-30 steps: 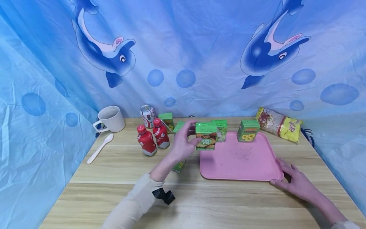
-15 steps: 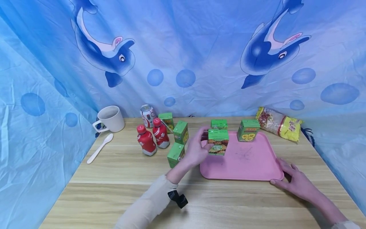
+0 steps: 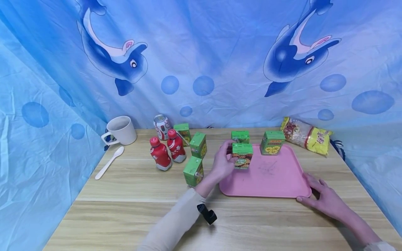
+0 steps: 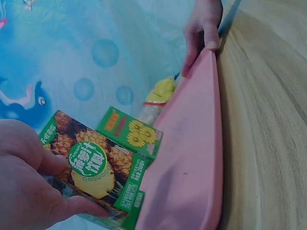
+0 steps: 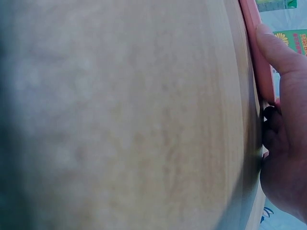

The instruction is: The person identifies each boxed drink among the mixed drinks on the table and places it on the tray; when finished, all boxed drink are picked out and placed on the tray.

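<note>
My left hand (image 3: 224, 161) grips a pineapple juice carton (image 3: 242, 157), green on top with pineapple pictures on its face, upright over the left part of the pink tray (image 3: 267, 181). In the left wrist view, thumb and fingers pinch the carton (image 4: 96, 163) from its side. A green chrysanthemum drink carton (image 3: 272, 143) stands at the tray's back edge. Another green carton (image 3: 240, 135) is partly hidden behind the held one. At the tray's front right corner, my right hand (image 3: 326, 198) holds the rim, its thumb at the front and fingers along the side.
Left of the tray stand several green cartons (image 3: 193, 170), two red bottles (image 3: 161, 155) and a can (image 3: 162, 126). A white mug (image 3: 121, 130) and a white spoon (image 3: 110, 163) lie farther left. A yellow snack bag (image 3: 306, 136) lies at the back right.
My left hand has carried the pineapple juice carton rightward from the tray's left edge to over the tray, uncovering the cartons on the left. My right hand has stayed at the tray's corner.
</note>
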The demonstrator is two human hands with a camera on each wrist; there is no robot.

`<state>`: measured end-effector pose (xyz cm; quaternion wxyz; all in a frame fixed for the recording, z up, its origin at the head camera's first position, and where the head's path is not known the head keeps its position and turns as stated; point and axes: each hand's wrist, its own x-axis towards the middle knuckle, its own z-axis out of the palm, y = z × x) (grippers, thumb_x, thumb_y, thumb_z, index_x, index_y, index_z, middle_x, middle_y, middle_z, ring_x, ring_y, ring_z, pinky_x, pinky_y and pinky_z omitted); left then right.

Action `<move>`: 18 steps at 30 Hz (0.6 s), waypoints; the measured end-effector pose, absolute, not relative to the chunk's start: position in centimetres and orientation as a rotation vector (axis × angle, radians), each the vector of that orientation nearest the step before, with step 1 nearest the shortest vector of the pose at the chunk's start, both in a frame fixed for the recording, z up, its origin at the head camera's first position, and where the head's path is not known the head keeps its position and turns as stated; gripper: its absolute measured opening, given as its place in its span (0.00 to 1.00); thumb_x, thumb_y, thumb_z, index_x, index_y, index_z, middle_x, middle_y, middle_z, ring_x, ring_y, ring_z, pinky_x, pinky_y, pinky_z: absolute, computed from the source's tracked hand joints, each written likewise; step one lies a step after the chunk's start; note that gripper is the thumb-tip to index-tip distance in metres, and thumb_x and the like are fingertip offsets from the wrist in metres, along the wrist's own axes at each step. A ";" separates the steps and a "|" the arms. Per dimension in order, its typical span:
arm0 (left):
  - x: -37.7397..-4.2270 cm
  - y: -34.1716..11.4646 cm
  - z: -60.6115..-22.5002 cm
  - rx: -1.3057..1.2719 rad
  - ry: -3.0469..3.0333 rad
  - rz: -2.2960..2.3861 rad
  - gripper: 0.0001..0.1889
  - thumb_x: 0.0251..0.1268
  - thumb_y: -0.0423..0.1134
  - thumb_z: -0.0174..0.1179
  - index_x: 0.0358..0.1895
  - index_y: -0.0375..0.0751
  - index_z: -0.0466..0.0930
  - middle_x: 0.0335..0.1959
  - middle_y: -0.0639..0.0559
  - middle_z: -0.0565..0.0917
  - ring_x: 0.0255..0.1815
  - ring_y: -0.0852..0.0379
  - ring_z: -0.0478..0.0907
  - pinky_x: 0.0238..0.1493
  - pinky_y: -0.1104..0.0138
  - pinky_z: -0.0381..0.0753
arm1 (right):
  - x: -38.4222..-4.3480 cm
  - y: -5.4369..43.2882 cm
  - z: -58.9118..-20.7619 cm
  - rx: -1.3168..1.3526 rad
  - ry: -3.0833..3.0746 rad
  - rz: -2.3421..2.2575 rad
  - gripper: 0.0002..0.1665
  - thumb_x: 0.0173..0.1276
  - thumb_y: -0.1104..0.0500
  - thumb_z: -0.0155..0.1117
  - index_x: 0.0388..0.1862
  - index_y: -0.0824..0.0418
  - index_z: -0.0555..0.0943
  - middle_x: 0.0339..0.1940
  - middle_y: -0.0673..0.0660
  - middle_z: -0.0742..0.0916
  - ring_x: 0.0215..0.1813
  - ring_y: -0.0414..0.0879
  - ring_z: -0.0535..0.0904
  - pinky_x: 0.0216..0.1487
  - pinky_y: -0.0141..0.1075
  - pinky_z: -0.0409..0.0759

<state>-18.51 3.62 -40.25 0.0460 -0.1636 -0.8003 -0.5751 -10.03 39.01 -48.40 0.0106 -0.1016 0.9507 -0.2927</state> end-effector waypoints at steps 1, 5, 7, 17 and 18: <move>-18.6 3.8 -40.4 -0.490 -2.447 -1.758 0.27 0.59 0.15 0.59 0.60 0.38 0.71 0.54 0.40 0.79 0.57 0.43 0.77 0.61 0.51 0.76 | -10.0 39.0 -48.4 -0.319 2.967 -0.915 0.60 0.61 0.43 0.75 0.77 0.73 0.55 0.70 0.79 0.66 0.68 0.79 0.60 0.75 0.63 0.37; -19.2 4.3 -41.1 -0.433 -2.494 -1.750 0.27 0.59 0.15 0.59 0.60 0.40 0.72 0.54 0.42 0.78 0.57 0.45 0.76 0.59 0.56 0.78 | -10.0 39.1 -48.4 -0.322 2.966 -0.917 0.59 0.61 0.42 0.74 0.77 0.73 0.55 0.70 0.79 0.66 0.67 0.79 0.61 0.75 0.63 0.37; -19.4 4.5 -41.5 -0.403 -2.515 -1.740 0.27 0.60 0.16 0.58 0.61 0.41 0.72 0.54 0.43 0.78 0.56 0.46 0.76 0.59 0.58 0.78 | -10.0 39.1 -48.4 -0.320 2.969 -0.919 0.59 0.61 0.42 0.74 0.77 0.72 0.56 0.70 0.79 0.66 0.67 0.79 0.61 0.75 0.63 0.38; -20.1 4.9 -42.6 -0.343 -2.520 -1.705 0.29 0.59 0.14 0.56 0.62 0.42 0.72 0.53 0.45 0.78 0.55 0.50 0.76 0.57 0.61 0.79 | -10.1 39.1 -48.4 -0.327 2.967 -0.920 0.59 0.61 0.43 0.74 0.77 0.72 0.55 0.70 0.79 0.66 0.68 0.78 0.61 0.74 0.64 0.38; -20.1 4.9 -42.7 -0.345 -2.516 -1.711 0.29 0.59 0.14 0.56 0.62 0.42 0.72 0.54 0.45 0.78 0.55 0.50 0.76 0.56 0.61 0.79 | -10.1 39.1 -48.4 -0.328 2.968 -0.920 0.59 0.61 0.43 0.74 0.77 0.72 0.55 0.70 0.79 0.66 0.68 0.78 0.61 0.74 0.64 0.38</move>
